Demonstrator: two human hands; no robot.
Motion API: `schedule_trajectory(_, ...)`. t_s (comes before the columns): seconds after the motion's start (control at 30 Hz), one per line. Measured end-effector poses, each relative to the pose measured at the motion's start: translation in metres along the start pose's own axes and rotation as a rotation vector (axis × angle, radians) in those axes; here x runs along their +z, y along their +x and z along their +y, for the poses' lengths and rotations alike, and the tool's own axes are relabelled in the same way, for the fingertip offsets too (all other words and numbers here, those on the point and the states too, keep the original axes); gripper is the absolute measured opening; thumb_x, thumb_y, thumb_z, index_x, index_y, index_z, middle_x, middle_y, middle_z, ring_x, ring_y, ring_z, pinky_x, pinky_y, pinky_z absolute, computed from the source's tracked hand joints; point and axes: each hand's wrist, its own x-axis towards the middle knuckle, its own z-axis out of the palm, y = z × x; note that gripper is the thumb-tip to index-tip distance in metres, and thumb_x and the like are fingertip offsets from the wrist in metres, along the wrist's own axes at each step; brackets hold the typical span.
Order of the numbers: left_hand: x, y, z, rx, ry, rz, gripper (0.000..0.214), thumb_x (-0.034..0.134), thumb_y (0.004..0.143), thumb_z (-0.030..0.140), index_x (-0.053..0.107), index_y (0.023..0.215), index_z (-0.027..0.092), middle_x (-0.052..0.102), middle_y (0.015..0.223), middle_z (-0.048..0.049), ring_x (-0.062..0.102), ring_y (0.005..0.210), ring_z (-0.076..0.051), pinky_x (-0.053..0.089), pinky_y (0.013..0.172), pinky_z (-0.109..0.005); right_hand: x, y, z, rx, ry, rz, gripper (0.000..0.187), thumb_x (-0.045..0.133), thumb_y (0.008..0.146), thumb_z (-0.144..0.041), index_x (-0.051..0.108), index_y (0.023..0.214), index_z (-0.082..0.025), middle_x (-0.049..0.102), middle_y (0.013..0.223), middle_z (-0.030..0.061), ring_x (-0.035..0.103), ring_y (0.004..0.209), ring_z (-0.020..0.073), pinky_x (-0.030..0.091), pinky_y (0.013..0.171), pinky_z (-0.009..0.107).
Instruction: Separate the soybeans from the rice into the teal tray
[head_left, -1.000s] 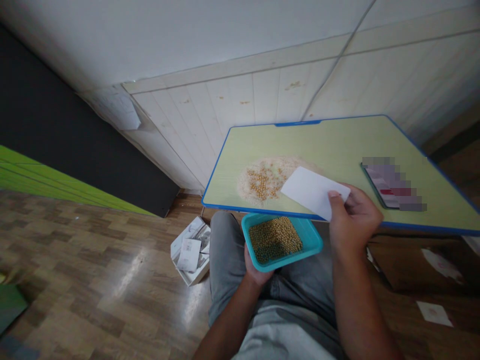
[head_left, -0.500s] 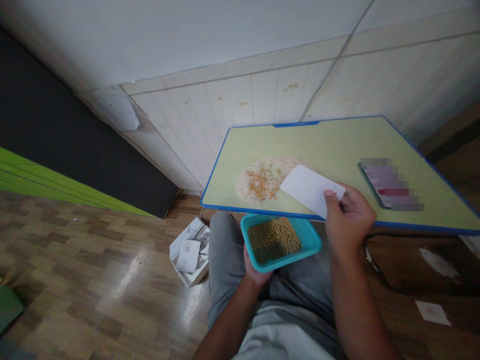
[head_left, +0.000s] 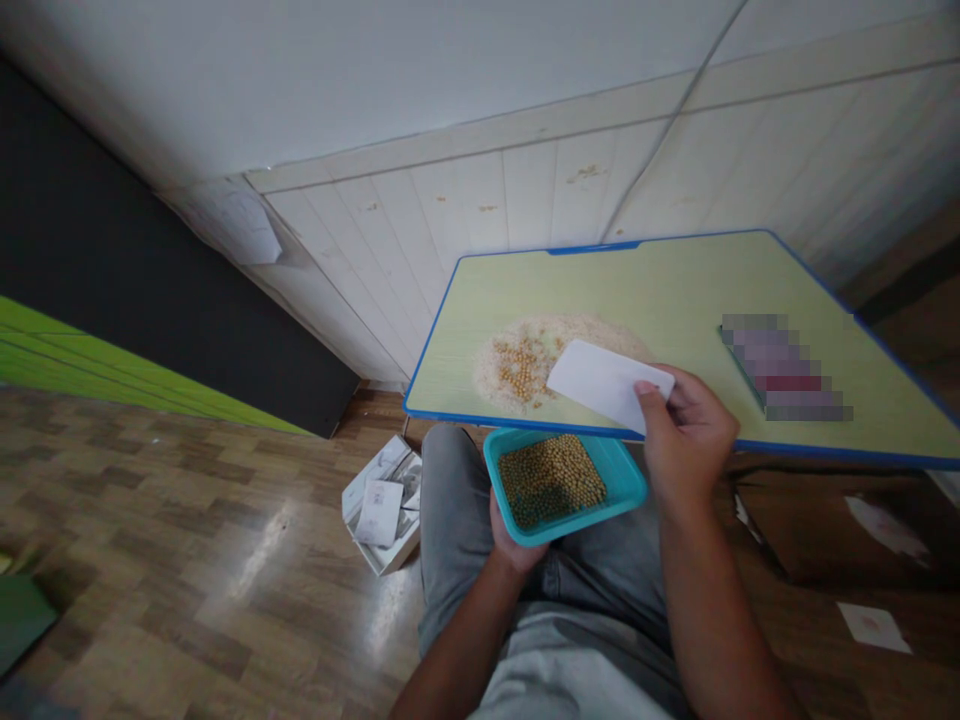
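My right hand (head_left: 686, 430) pinches a white card (head_left: 604, 384) by its right end, thumb on top. The card's left end reaches the near edge of a patch of pale rice-like grains (head_left: 589, 328) on the tabletop. Round yellow beans (head_left: 517, 370) lie scattered on the left part of that patch. Below the table edge, my left hand (head_left: 517, 540) grips a turquoise plastic basket (head_left: 626, 490) from its left and underside, over my lap. Many more yellow beans (head_left: 551, 480) fill the bottom of the basket.
The pale green table (head_left: 675, 280) has a blue rim and stands against a panelled wall. A phone-like device (head_left: 780, 370), blurred out, lies at its right. On the floor are a white box with papers (head_left: 381, 510) at left and a brown box (head_left: 840, 525) at right.
My right hand and the white card have moved slightly left and down, toward the beans. The left hand and basket hold nearly the same place.
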Motion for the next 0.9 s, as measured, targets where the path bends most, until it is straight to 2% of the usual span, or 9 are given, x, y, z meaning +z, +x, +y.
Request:
schedule_trajectory(0.13,-0.003,0.001,0.000,-0.008,-0.044,-0.018,0.037,0.065,0.105,0.044,0.098,0.113,0.030,0.096,0.133,-0.0069,0.068,0.161,-0.042,0.046,0.143,-0.065,0.000,0.000,0.001,0.025,0.005,-0.025,0.032,0.092,0.090,-0.051,0.087,0.102,-0.022,0.084,0.087,0.0044,0.076,0.073,0.0220,0.060,0.062,0.031)
schedule_trajectory(0.27,-0.006,0.002,0.000,-0.032,-0.072,-0.009,0.041,0.060,0.107,0.043,0.098,0.113,0.029,0.096,0.132,-0.0076,0.066,0.164,-0.041,0.044,0.145,-0.065,0.001,0.001,0.000,0.010,0.008,-0.010,0.031,0.091,0.090,-0.050,0.087,0.103,-0.022,0.085,0.088,0.0050,0.077,0.075,0.0226,0.061,0.063,0.031)
schedule_trajectory(0.5,-0.009,0.005,0.000,-0.035,-0.062,-0.131,0.044,0.059,0.107,0.046,0.096,0.124,0.029,0.092,0.146,-0.0078,0.056,0.173,-0.040,0.035,0.149,-0.064,0.002,0.001,0.000,0.033,-0.006,-0.042,0.028,0.090,0.088,-0.048,0.086,0.099,-0.023,0.084,0.085,0.0035,0.076,0.073,0.0223,0.059,0.062,0.031)
schedule_trajectory(0.7,-0.011,0.003,0.001,-0.055,-0.048,-0.068,0.042,0.057,0.108,0.043,0.096,0.116,0.030,0.095,0.135,-0.0067,0.061,0.169,-0.038,0.037,0.147,-0.063,0.003,0.001,-0.001,0.051,0.014,-0.045,0.029,0.092,0.086,-0.049,0.086,0.098,-0.024,0.084,0.085,0.0033,0.076,0.073,0.0223,0.059,0.062,0.030)
schedule_trajectory(0.9,-0.001,0.000,0.003,-0.012,-0.012,-0.069,0.043,0.058,0.108,0.047,0.095,0.121,0.029,0.094,0.138,-0.0066,0.062,0.168,-0.039,0.041,0.145,-0.065,0.002,0.001,-0.003,0.082,0.028,-0.065,0.027,0.092,0.084,-0.047,0.087,0.095,-0.024,0.081,0.080,0.0016,0.072,0.069,0.0201,0.054,0.059,0.029)
